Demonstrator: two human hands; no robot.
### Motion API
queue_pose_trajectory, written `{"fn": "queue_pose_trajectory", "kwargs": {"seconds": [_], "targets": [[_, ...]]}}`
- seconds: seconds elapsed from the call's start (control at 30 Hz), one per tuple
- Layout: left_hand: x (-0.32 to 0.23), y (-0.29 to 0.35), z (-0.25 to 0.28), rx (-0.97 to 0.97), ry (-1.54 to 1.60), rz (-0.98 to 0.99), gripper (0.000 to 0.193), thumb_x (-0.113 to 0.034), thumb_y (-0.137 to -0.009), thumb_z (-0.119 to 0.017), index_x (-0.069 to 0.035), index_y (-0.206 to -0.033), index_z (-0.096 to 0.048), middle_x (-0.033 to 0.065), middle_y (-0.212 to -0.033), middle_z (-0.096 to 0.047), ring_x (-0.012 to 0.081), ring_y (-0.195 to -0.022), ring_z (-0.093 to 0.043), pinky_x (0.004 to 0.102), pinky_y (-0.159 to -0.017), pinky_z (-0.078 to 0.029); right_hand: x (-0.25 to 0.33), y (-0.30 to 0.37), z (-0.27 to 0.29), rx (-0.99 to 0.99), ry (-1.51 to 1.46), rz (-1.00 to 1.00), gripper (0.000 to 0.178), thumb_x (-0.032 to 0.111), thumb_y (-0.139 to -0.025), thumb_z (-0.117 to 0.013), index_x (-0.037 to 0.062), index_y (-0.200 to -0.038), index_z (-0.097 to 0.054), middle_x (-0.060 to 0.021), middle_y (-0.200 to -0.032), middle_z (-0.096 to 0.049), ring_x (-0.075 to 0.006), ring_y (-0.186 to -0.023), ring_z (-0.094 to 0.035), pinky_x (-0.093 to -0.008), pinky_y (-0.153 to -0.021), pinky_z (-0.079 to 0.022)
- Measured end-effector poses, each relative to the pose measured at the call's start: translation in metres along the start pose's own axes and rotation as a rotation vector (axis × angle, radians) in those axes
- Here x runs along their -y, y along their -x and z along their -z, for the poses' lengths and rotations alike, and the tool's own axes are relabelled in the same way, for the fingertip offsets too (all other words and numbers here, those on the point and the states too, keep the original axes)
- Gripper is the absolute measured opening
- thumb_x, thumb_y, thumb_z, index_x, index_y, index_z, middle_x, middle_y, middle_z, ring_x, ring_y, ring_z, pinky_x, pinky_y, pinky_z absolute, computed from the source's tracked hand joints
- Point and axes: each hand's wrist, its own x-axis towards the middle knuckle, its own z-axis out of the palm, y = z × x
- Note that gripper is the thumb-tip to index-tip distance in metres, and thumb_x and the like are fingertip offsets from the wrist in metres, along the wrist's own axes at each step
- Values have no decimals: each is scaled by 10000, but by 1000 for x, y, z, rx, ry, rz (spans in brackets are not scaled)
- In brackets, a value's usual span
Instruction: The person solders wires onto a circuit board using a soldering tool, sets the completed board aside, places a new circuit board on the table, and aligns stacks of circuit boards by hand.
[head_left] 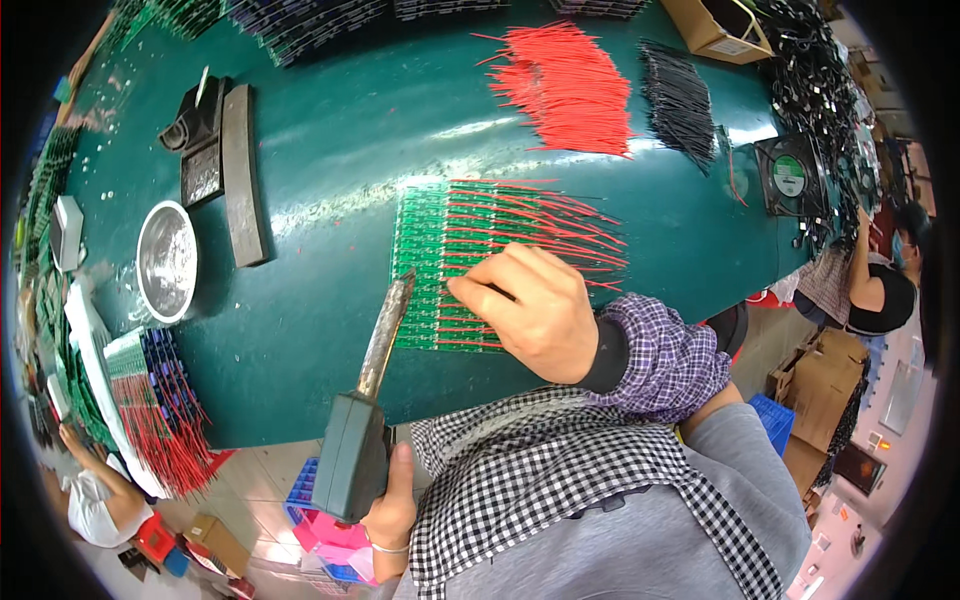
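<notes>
A green circuit board panel [418, 225] lies on the table, with rows of red wires [570, 225] running from it to the right. My left hand [393, 500] is closed around the dark grey-green handle of a soldering iron [384, 335]. The iron's dark tip reaches the left part of the panel. Over the panel's lower right, my right hand [545, 305] is closed, thumb and forefinger pinched at the board. What sits between those fingertips is too small to make out; red wires pass under the hand.
Loose red wires [565, 85] and black wires [678, 100] lie at the back. A metal bowl [167, 262], a dark curved bar [242, 175] and a black stand [200, 130] are on the left. A fan [790, 175] sits at right. Wired boards [150, 400] lie near left. Other people work nearby.
</notes>
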Motion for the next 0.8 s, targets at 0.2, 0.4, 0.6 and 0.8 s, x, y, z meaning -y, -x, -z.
{"fn": "queue_pose_trajectory", "kwargs": {"seconds": [0.2, 0.4, 0.6, 0.8], "targets": [[-4, 3, 1, 18, 5, 93, 490, 111, -827, -676, 34, -1302, -581, 152, -1203, -661, 109, -690, -568, 232, -545, -464, 1, -1, -1, 6, -27, -5, 216, 65, -726, -663, 23, -938, -656, -56, -840, -558, -208, -751, -585, -331, -644, -509], [-5, 2, 2, 56, 41, 126, 492, 110, -837, -686, 24, -1310, -582, 139, -1202, -667, 95, -716, -575, 222, -567, -467, -1, -3, -2, -2, -42, 9, 201, 56, -722, -669, 16, -917, -644, -70, -851, -568, -218, -756, -594, -332, -637, -518], [1, -1, 5, 130, -38, 77, 468, 101, -853, -691, 19, -1301, -585, 124, -1181, -669, 92, -741, -582, 214, -580, -473, -2, -2, -4, -4, -46, 8, 226, 32, -705, -673, 7, -930, -671, -82, -869, -600, -225, -745, -606, -329, -613, -521], [-5, -4, 3, 133, -31, 66, 437, 100, -855, -697, 16, -1272, -599, 108, -1144, -671, 95, -752, -591, 225, -598, -487, -1, -2, -3, 15, -28, 0, 285, 18, -683, -670, 4, -966, -695, -88, -901, -635, -229, -738, -614, -326, -601, -523]]}}
